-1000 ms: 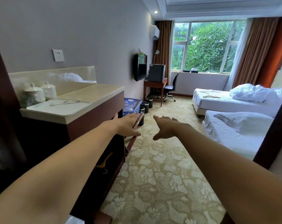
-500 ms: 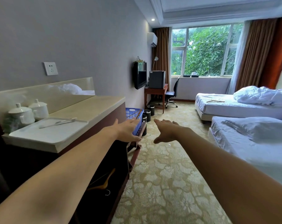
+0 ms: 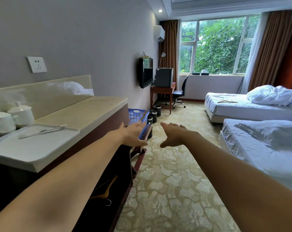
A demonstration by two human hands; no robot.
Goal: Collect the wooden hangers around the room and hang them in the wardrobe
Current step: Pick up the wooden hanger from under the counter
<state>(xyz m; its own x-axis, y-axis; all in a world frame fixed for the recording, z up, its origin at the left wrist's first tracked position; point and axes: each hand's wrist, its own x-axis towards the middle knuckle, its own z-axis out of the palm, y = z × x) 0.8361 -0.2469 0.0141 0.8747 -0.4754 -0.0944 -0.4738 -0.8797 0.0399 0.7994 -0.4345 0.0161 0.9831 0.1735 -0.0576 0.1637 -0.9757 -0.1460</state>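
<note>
Fingers (image 3: 140,125) of the left hand (image 3: 133,134) lie straight and spread, holding nothing. They reach toward the blue basket (image 3: 135,114), but whether they touch it cannot be told. The right hand (image 3: 172,133) is likewise slack and empty, stretched out above the carpet (image 3: 175,173).

One wooden hanger (image 3: 108,191) lies in the dark open space below the desk (image 3: 85,113), hook downward. The left forearm covers one end of it and shadow blurs the rest. A second hanger (image 3: 140,115) leans in the basket, showing only as thin brown bars at the rim, its lower part behind the left hand. A third hanger (image 3: 227,101) lies on the far bed (image 3: 234,111), too small to tell whether it is one or two.

On the desk a white tray (image 3: 41,148) carries a thin, indistinct utensil. Of the two lidded cups (image 3: 22,114) beside it, one is cut off by the frame edge. The near bed (image 3: 259,148) runs out of view on the right.
</note>
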